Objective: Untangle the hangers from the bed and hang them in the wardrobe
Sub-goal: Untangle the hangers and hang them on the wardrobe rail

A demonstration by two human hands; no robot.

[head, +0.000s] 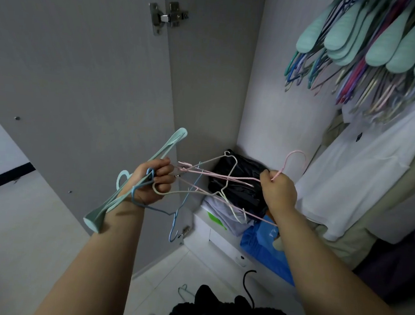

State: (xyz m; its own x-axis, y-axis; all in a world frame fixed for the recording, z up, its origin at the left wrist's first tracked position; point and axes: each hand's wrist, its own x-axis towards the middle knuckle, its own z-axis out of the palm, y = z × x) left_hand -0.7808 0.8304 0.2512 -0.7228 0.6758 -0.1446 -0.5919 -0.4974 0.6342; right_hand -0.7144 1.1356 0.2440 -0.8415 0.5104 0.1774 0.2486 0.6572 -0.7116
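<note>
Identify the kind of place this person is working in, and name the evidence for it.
Probably a bedroom wardrobe: an open door with a hinge, hangers hung overhead, and folded clothes stacked inside.

Left hand (153, 181) clenched around a bundle: a wide mint hanger (134, 178) slanting from upper right to lower left, a blue wire hanger (174, 219) dangling hook-down, and a cream wire hanger (214, 180). Right hand (279, 190) pinches the neck of a pink wire hanger (291, 162), hook up, its arms crossing the tangle. Far right, hung hangers (371, 46) crowd the wardrobe. Below, folded dark clothes (244, 183). Open door (70, 82) at left.
</note>
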